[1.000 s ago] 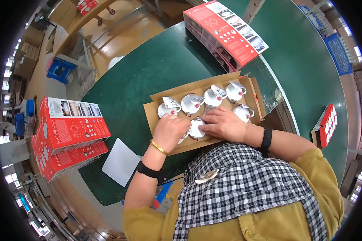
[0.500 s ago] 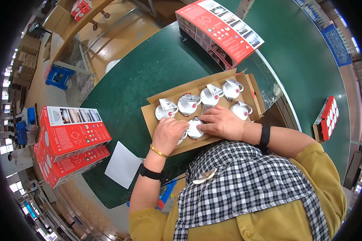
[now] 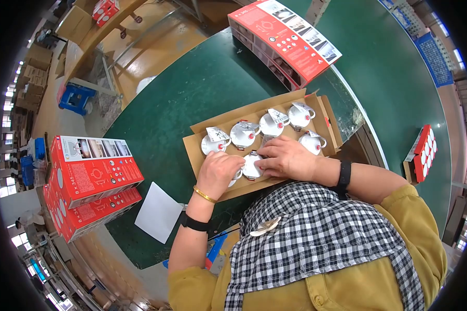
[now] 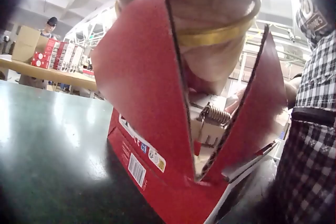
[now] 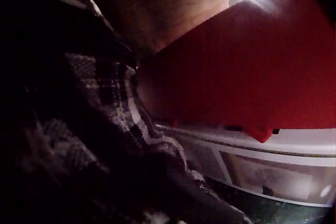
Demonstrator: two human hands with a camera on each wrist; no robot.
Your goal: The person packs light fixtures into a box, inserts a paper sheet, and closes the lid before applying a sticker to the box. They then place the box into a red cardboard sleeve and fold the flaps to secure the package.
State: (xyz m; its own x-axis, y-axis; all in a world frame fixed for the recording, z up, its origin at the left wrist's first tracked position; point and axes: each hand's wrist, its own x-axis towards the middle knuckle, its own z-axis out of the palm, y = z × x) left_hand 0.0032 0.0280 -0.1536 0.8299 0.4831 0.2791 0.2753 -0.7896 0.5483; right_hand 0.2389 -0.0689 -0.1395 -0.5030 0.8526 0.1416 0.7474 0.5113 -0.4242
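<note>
An open cardboard box lies on the green table, holding several round white fixtures with red-centred parts and paper tags. Over its near left part, the left hand has bent fingers at the edge of a white fixture; their exact contact is hidden. From the other side the right hand rests its fingers on that same fixture. Red box flaps and a metal spring show in the left wrist view. The right wrist view is dark, with a red flap and no fingers visible.
Stacked red boxes stand at the left beside a white sheet. A large red carton stands beyond the open box. Another red box is at the far right. A blue stool is on the floor.
The head view has shifted slightly since a second ago. Both hands stay around the same fixture, with only slight finger movement.
</note>
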